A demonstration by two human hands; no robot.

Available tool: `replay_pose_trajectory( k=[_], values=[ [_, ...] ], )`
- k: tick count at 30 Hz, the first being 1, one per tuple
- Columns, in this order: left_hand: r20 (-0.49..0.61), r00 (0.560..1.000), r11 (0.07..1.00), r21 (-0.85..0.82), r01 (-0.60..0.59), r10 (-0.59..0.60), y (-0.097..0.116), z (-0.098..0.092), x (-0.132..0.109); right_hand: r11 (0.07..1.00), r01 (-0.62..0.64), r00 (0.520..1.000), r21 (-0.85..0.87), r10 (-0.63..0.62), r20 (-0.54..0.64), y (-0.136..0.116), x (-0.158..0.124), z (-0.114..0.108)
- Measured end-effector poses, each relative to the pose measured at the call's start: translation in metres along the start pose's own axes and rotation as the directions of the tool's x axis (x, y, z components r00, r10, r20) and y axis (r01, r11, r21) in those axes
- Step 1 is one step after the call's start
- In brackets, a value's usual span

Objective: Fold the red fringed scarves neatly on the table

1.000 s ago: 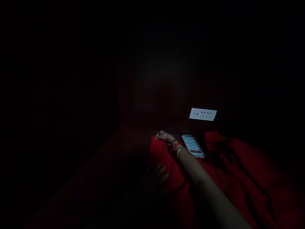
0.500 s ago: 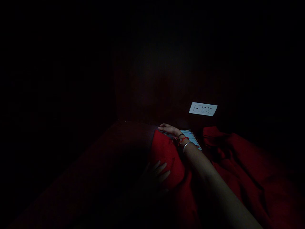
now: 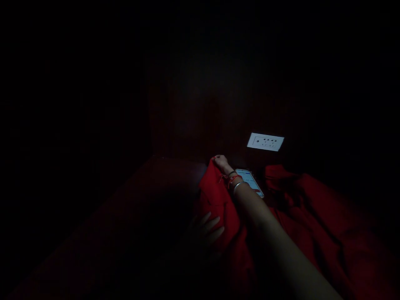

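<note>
The scene is very dark. A red cloth point(image 3: 218, 200) lies bunched on a dark surface. My right hand point(image 3: 220, 161), with bangles and a red thread at the wrist, reaches far forward and is closed on the cloth's far top edge, lifting it a little. My left hand point(image 3: 206, 229) rests low in shadow, fingers spread flat against the near side of the cloth. A lit phone point(image 3: 250, 182) lies screen up just right of my right wrist.
A white wall socket plate point(image 3: 265, 142) sits on the dark back wall above the phone. More red fabric point(image 3: 312, 212) spreads in folds to the right. The dark reddish surface point(image 3: 140, 196) extends left into shadow.
My right hand went from lying flat on the cloth's far edge to gripping it and raising it slightly. The left hand stayed pressed against the cloth.
</note>
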State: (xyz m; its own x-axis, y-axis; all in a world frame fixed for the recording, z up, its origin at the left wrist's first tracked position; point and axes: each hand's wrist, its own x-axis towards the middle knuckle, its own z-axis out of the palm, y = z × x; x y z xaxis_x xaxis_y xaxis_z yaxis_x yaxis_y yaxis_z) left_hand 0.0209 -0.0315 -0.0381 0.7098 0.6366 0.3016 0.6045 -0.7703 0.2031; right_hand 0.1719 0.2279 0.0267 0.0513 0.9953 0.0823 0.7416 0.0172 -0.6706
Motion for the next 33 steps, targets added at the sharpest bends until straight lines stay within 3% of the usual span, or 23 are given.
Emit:
replay_pose_trajectory(
  k=[7, 10, 15, 19, 22, 24, 26, 29, 32, 33],
  values=[
    [-0.016, 1.0, 1.0, -0.028, 0.011, -0.012, 0.002, 0.0, -0.003, 0.997, 0.071, 0.997, 0.008, -0.071, 0.012, 0.0, 0.001, 0.015],
    [-0.093, 0.985, 0.989, -0.043, 0.142, -0.145, -0.001, 0.001, -0.003, 0.988, 0.149, 0.985, 0.03, -0.151, 0.087, -0.003, -0.003, 0.018],
    [-0.218, 0.907, 0.932, -0.062, 0.356, -0.361, -0.017, 0.001, 0.004, 0.985, 0.167, 0.962, 0.044, -0.172, 0.213, 0.008, -0.026, -0.003],
    [-0.273, 0.83, 0.873, -0.112, 0.475, -0.486, -0.03, -0.004, 0.008, 0.994, 0.085, 0.905, 0.064, -0.104, 0.413, 0.023, -0.062, -0.028],
    [-0.289, 0.775, 0.826, -0.16, 0.54, -0.562, -0.042, -0.01, 0.018, 0.977, 0.143, 0.897, 0.156, -0.195, 0.397, 0.026, -0.092, -0.034],
    [-0.278, 0.716, 0.768, -0.229, 0.598, -0.641, -0.054, -0.015, 0.032, 0.951, 0.209, 0.911, 0.226, -0.274, 0.309, 0.025, -0.109, -0.034],
    [-0.182, 0.648, 0.663, -0.363, 0.655, -0.739, -0.068, -0.02, 0.05, 0.933, 0.246, 0.925, 0.263, -0.307, 0.223, 0.024, -0.122, -0.035],
    [-0.013, 0.637, 0.558, -0.496, 0.665, -0.771, -0.083, -0.023, 0.071, 0.913, 0.265, 0.915, 0.312, -0.339, 0.216, 0.025, -0.131, -0.042],
    [-0.016, 0.615, 0.519, -0.555, 0.651, -0.788, -0.091, -0.021, 0.075, 0.923, 0.235, 0.889, 0.305, -0.331, 0.317, 0.029, -0.132, -0.05],
    [-0.029, 0.609, 0.517, -0.562, 0.646, -0.792, -0.092, -0.02, 0.073, 0.942, 0.199, 0.901, 0.269, -0.284, 0.327, 0.03, -0.132, -0.052]
  ],
)
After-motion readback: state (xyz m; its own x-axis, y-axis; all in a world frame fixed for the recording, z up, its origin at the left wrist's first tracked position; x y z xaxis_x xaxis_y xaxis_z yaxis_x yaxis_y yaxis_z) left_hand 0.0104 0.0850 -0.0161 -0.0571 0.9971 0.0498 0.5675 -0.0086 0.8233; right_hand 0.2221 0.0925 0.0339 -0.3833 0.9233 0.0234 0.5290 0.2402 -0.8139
